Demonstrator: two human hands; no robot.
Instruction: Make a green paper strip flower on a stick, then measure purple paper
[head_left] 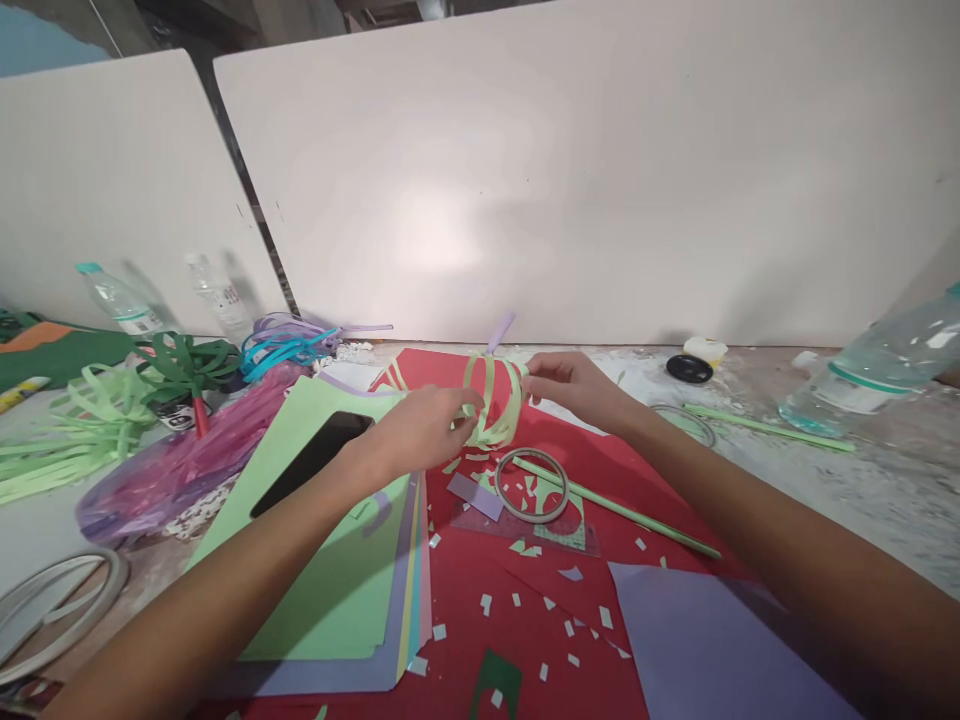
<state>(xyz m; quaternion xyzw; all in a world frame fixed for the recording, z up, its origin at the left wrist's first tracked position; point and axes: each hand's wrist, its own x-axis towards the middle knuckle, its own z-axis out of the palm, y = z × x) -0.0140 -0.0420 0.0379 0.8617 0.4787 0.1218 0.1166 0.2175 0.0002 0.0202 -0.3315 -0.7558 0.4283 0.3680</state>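
My left hand (424, 425) and my right hand (566, 385) both pinch a bundle of curled light green paper strips (495, 400) held just above the red sheet (525, 600). The strips loop between the two hands, and a purple strip (500, 330) pokes up behind them. Below the hands lie a roll of tape (531, 485), a thin green rolled stick (615, 508) and a clear ruler (540, 530). Small paper scraps litter the red sheet.
A stack of coloured sheets (337, 580) with a black phone (311, 462) lies at left, beside a purple plastic bag (172, 470) and piles of cut strips (90, 420). Water bottles stand at left (120, 300) and right (877, 370). A purple sheet (712, 650) lies front right. White boards (600, 170) close off the back.
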